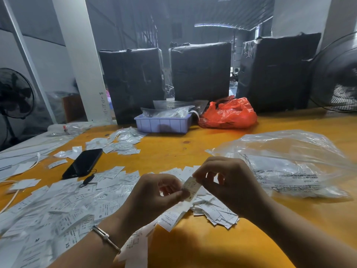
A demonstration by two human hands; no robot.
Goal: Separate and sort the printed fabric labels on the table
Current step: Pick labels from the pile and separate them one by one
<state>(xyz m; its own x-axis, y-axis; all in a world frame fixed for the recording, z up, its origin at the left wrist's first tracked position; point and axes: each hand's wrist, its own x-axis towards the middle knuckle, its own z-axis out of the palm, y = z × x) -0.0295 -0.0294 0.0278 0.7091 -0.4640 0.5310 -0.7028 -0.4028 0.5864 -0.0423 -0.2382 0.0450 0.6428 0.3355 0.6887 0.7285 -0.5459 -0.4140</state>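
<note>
Now both hands (190,190) on label strip (190,187)

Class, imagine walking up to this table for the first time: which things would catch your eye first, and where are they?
Probably the two hands at centre front: the left hand and right hand both pinch one strip of labels above the orange table. Next, the loose white labels spread across the left side. Then the bright red plastic bag at the back, beside a lilac tray.
</note>
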